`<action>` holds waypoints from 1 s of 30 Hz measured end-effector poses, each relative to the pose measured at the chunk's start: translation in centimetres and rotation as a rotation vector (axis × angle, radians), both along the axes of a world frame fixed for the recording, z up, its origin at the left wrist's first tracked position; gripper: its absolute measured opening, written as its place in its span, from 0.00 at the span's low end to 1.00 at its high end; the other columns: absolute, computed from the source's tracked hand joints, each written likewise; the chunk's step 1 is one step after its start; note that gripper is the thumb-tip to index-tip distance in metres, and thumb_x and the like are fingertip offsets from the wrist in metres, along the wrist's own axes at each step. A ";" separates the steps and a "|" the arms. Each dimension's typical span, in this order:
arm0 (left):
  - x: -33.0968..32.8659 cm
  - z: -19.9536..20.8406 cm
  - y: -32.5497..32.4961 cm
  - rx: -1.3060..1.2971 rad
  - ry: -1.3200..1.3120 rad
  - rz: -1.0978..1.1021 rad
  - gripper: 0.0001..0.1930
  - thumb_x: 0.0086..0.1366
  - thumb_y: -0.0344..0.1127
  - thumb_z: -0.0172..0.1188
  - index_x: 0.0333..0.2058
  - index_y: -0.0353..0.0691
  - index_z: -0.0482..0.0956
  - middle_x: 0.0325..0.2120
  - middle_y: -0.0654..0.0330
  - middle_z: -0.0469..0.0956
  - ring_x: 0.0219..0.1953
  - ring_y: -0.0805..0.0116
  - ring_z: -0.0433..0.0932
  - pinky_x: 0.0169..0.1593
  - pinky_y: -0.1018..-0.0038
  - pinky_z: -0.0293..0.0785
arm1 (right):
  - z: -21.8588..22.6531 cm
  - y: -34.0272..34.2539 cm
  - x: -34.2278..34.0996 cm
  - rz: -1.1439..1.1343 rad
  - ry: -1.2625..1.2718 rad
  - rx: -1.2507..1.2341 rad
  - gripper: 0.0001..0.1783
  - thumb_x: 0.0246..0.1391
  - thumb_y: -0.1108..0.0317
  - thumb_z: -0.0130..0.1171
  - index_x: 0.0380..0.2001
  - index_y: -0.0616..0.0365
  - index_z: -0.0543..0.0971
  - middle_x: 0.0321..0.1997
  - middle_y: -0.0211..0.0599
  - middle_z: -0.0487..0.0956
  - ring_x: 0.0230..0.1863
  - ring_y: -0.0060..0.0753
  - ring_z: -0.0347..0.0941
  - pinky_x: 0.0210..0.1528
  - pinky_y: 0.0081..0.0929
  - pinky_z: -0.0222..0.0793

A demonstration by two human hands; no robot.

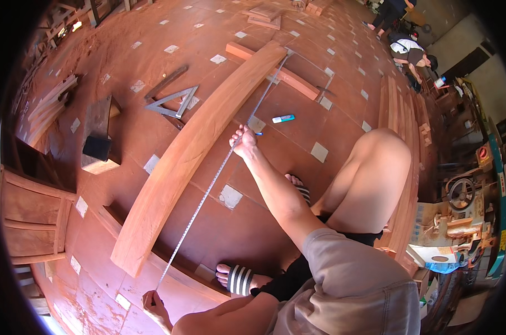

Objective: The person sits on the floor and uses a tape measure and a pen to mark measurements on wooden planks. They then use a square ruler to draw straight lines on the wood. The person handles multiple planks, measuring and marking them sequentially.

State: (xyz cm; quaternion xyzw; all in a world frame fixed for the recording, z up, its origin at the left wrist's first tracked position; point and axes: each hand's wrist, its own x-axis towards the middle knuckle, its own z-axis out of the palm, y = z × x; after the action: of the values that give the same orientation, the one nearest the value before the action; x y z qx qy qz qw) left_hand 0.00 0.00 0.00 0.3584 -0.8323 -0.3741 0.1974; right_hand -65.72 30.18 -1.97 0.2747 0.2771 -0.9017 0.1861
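One measuring tape (199, 205), lower end perhaps inside left hand (154, 305)

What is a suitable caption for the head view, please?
Left hand and right hand hold a measuring tape beside a curved wooden board.

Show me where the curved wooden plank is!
In the head view, the curved wooden plank lies just left of the right hand, across two wooden bars.

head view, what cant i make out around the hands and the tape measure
All in the head view:
Tape measure: markings too small to read.
Right hand: its curled fingers hide the palm, so whether it grips the blue thing is unclear.
Left hand: its forearm is cut off by the lower edge.
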 end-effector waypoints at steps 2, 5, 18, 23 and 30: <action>-0.2 -0.8 -0.3 -0.073 0.047 -0.016 0.04 0.67 0.26 0.64 0.35 0.31 0.86 0.34 0.55 0.82 0.35 0.60 0.78 0.37 0.64 0.74 | 0.6 -0.3 -0.1 -0.023 -0.026 0.026 0.17 0.77 0.48 0.43 0.32 0.40 0.68 0.18 0.20 0.62 0.20 0.26 0.59 0.25 0.29 0.60; -0.4 -1.0 0.4 -0.122 0.079 -0.028 0.04 0.67 0.26 0.64 0.35 0.31 0.86 0.34 0.55 0.82 0.34 0.61 0.78 0.36 0.64 0.74 | 1.7 0.7 -0.2 -0.008 -0.017 0.034 0.18 0.78 0.49 0.41 0.31 0.40 0.67 0.18 0.20 0.62 0.19 0.26 0.59 0.25 0.29 0.59; -0.6 3.1 1.7 -0.060 -0.234 0.126 0.06 0.69 0.28 0.63 0.32 0.33 0.84 0.27 0.54 0.79 0.29 0.60 0.76 0.32 0.63 0.72 | -0.6 -0.1 0.3 0.136 0.104 -0.124 0.17 0.73 0.50 0.49 0.30 0.43 0.69 0.18 0.21 0.63 0.18 0.27 0.59 0.24 0.30 0.61; -1.2 4.0 1.6 -0.099 -0.275 0.144 0.05 0.61 0.29 0.67 0.29 0.35 0.82 0.28 0.50 0.78 0.32 0.49 0.78 0.38 0.61 0.75 | -1.0 0.2 -3.1 0.354 0.178 0.183 0.07 0.56 0.67 0.57 0.26 0.47 0.70 0.22 0.29 0.65 0.25 0.30 0.63 0.29 0.30 0.63; -2.2 5.7 -2.4 -0.160 -0.115 0.180 0.07 0.63 0.38 0.68 0.35 0.42 0.90 0.31 0.56 0.85 0.37 0.52 0.84 0.42 0.60 0.80 | -0.3 1.1 -3.4 0.420 0.112 0.453 0.21 0.77 0.51 0.49 0.57 0.55 0.76 0.51 0.40 0.84 0.42 0.34 0.80 0.42 0.31 0.81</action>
State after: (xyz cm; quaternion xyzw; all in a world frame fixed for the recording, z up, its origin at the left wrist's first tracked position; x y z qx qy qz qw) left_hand -2.18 -2.36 5.74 0.4357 -0.8338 -0.2661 0.2100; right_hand -69.15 31.33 -2.25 0.1958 0.5315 -0.7725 0.2869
